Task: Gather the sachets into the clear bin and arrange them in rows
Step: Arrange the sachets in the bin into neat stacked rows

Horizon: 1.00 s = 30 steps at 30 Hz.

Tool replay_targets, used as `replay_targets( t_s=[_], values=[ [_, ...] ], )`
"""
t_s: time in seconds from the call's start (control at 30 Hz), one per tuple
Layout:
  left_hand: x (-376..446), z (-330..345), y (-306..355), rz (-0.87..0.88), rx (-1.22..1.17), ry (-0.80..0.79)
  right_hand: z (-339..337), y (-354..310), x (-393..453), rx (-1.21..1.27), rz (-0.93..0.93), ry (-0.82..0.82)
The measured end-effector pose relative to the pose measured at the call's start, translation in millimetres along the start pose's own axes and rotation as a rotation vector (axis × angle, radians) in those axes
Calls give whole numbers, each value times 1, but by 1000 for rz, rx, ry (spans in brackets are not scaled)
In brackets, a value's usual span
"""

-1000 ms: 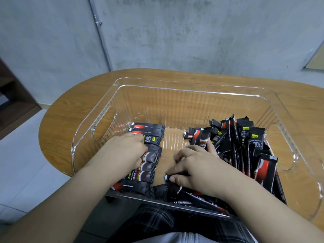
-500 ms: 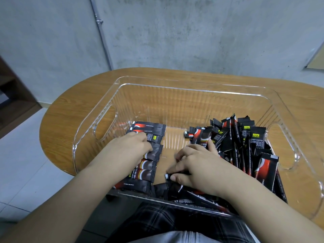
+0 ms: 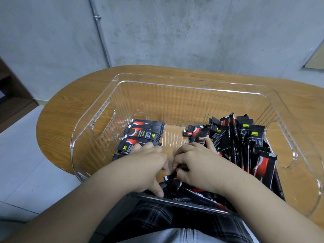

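Here I see the clear bin (image 3: 175, 85) on a rounded wooden bench (image 3: 70, 109) before a grey concrete wall (image 3: 192, 32); right hand (image 3: 196, 163) fingers pinch a sachet (image 3: 171, 176), left hand (image 3: 149, 165) fingers rest relaxed on the row of sachets (image 3: 140, 135)

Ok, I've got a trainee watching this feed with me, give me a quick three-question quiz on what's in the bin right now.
1. True or false: the flat row of sachets lies on the left side of the clear bin.
2. Which hand pinches a sachet? A) left hand B) right hand C) neither
3. Fill in: the loose pile of sachets leans in the bin's ____ half.

Key: 1 true. 2 B; its fingers curl round a black sachet near the bin's near wall, while the left hand rests on the row. 3 right.
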<state>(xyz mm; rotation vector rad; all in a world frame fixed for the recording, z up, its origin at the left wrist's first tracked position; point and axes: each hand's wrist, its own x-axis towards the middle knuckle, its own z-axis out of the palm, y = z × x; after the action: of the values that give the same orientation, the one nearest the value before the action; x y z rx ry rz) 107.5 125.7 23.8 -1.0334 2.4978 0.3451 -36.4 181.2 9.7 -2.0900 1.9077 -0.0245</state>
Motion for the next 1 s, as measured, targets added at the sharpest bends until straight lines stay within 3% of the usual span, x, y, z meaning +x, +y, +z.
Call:
replay_targets(
  t_s=[0.23, 0.7, 0.87, 1.0],
  values=[
    [2, -4, 6, -71, -29, -101, -1, 0, 0, -9, 7, 4],
    [-9, -7, -5, 65, -259, -118, -3, 2, 0, -38, 23, -18],
    [-13, -8, -11, 57, -410, -49, -3, 2, -1, -26, 14, -16],
    [-23, -16, -24, -15, -380, -16, -5, 3, -3, -22, -1, -30]
  ],
)
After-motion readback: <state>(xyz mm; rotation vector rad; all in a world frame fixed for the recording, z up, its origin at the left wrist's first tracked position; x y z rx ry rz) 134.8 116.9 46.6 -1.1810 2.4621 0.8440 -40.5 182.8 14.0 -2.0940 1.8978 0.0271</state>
